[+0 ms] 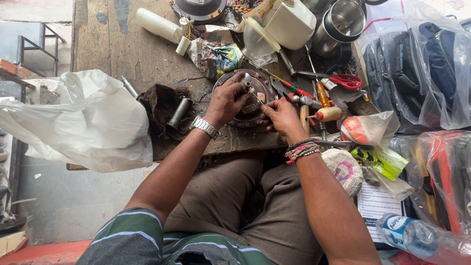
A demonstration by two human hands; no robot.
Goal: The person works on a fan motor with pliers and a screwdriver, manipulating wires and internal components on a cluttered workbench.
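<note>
A round dark metal motor base (249, 114) lies on the wooden workbench (122, 54) in front of me. My left hand (224, 102) rests over its left side and pinches a small pale part at the top rim. My right hand (280, 116) grips the base's right edge and holds a thin metal tool whose tip points toward the left hand's fingers. A metal watch sits on my left wrist, and beaded bands circle my right wrist.
Screwdrivers (321, 93), red-handled scissors (346, 80) and pliers lie right of the base. A dark rag with a metal cylinder (177, 113) lies to the left, beside a white plastic bag (78, 122). Steel jars (341, 24) and a white appliance housing (289, 22) stand behind.
</note>
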